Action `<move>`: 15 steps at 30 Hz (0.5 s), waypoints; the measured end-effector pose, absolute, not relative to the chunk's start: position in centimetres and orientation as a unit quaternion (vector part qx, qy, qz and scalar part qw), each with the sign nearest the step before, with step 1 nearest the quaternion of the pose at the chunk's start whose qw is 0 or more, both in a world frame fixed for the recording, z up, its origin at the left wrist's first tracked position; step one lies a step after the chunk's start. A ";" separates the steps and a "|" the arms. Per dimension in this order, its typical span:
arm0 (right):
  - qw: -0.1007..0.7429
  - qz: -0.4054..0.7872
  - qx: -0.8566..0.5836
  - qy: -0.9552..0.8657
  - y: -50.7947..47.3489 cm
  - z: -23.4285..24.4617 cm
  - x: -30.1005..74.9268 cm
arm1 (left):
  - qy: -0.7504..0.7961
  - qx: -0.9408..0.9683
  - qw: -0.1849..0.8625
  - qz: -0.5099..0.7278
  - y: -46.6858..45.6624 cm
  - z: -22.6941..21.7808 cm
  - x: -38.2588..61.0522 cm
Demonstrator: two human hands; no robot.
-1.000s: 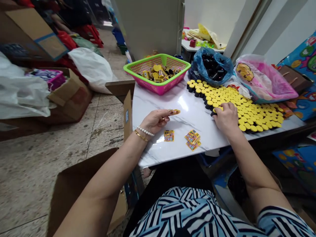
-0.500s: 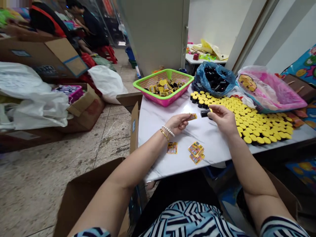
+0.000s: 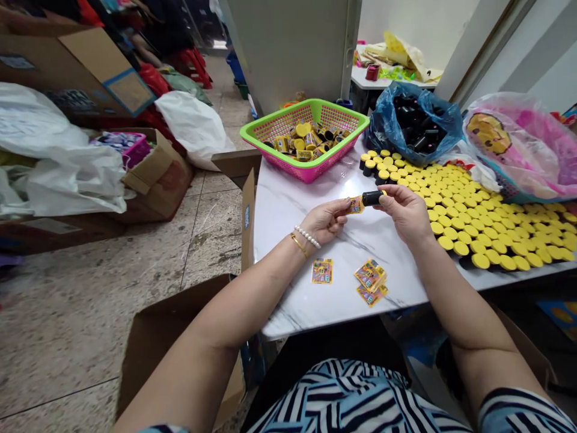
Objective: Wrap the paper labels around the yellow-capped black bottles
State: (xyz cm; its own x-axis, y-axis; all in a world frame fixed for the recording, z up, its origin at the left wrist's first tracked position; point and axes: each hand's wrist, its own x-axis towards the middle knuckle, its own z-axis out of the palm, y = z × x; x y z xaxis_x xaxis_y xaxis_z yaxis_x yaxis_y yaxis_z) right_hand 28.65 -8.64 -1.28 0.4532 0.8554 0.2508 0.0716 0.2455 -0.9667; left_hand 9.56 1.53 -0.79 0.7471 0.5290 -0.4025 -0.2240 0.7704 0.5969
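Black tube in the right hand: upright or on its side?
On its side: the black tube lies level in the right hand, one end at the small printed packet held in the left hand.

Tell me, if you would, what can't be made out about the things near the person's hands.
Head view: print on the small yellow-and-red paper packet in the left hand, too small to read.
Head view: one end of the black plastic cylinder, hidden by the right hand.
Head view: rows of round yellow caps, cut off by the right edge.

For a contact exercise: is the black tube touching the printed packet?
Touching: the head view shows the black tube in the right hand, its end against the printed packet in the left hand.
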 end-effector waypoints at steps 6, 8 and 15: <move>0.652 0.252 -0.557 -0.450 -9.1 -1.0 28.0 | 0.296 0.245 0.896 0.225 1.2 -0.5 9.4; 0.645 0.250 -0.565 -0.450 -9.3 -1.0 27.7 | 0.300 0.238 0.894 0.232 1.0 -0.3 9.4; 0.631 0.229 -0.580 -0.461 -10.3 -0.9 26.5 | 0.290 0.236 0.895 0.243 0.5 -0.3 9.3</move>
